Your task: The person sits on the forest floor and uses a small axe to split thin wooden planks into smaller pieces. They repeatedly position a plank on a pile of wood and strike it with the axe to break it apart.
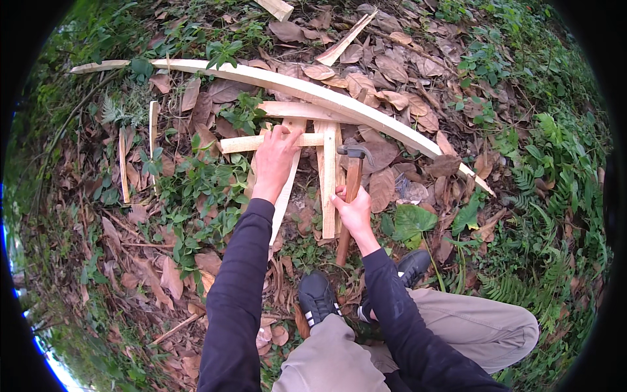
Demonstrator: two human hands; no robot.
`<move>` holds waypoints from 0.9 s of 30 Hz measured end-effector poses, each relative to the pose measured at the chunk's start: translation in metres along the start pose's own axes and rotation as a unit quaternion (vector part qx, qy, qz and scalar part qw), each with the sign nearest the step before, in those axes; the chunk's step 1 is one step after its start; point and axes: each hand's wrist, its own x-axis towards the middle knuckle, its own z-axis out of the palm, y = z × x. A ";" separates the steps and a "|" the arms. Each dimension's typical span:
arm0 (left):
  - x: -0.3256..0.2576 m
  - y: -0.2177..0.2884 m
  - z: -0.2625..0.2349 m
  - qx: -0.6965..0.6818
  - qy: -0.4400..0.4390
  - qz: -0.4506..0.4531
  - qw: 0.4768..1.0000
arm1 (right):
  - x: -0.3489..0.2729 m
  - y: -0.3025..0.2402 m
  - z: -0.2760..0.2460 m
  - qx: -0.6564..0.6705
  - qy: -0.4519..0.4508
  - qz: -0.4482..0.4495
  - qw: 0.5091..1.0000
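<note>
My right hand [356, 212] is wrapped round the wooden handle of a claw hammer [353, 175], its metal head up beside a wooden frame. My left hand [275, 160] bends its fingers over a short wooden crosspiece [241, 143], near where a slanting slat [285, 196] passes under it. Whether a nail sits between those fingertips is too small to tell. The crosspiece meets an upright slat [328, 189] at its right end. Behind them lies a wider pale board [310, 111], touching the tops of the slats.
A long curved wooden strip [287, 83] arcs across the ground beyond the frame. Two thin sticks [153, 130] stand at the left, and a split wood piece [346, 39] lies farther off. Dry leaves and green plants [418, 222] cover the ground. My shoes [318, 295] are close to the slats.
</note>
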 end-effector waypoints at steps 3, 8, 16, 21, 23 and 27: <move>0.002 -0.002 -0.003 0.003 -0.006 0.006 1.000 | 0.000 0.002 -0.001 -0.002 -0.004 -0.001 1.000; 0.007 -0.003 -0.012 0.004 -0.006 0.022 1.000 | -0.003 0.001 -0.001 0.023 -0.005 0.012 1.000; 0.006 -0.003 -0.012 -0.005 -0.038 0.018 0.999 | -0.005 0.003 0.002 0.016 -0.015 0.024 0.999; 0.006 -0.009 -0.005 0.001 -0.038 0.026 0.999 | -0.001 0.004 -0.002 0.003 -0.005 0.032 0.999; 0.005 -0.009 -0.004 0.000 -0.031 0.020 0.999 | -0.002 0.005 0.000 0.025 0.011 0.033 0.999; 0.007 -0.010 -0.001 -0.003 -0.025 0.017 1.000 | -0.001 -0.001 0.007 0.001 0.001 0.042 0.999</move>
